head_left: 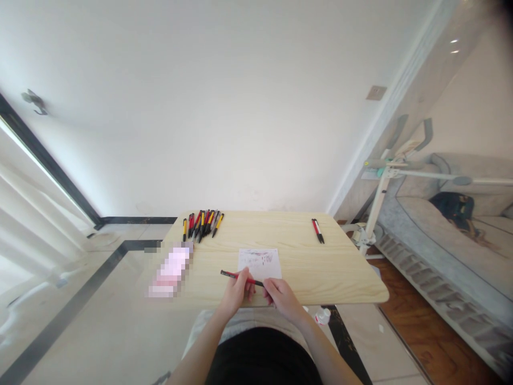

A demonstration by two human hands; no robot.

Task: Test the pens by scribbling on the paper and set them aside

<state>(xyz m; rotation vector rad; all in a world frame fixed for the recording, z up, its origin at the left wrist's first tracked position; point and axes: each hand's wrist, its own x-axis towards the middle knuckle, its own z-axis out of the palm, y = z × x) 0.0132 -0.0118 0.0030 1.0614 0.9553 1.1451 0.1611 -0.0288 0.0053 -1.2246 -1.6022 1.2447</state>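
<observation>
A slim red pen [254, 281] (black at both ends) slants over white paper [258, 260], pinched by left grip [239, 289] and right grip [277, 293].

Tbl [294, 230] has paper [256, 260] ctr, pens [202, 224] L/R.

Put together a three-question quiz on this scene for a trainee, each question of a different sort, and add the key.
1. Multiple choice: which colours show on the pen gripped by the left hand?
A) yellow and blue
B) red and black
C) green and white

2. True or false: the larger cluster of pens lies toward the left end of the table.

3. Fill in the blank: the sheet of paper on the table has dark ____ on its upper face.

Key:
1. B
2. True
3. marks
</observation>
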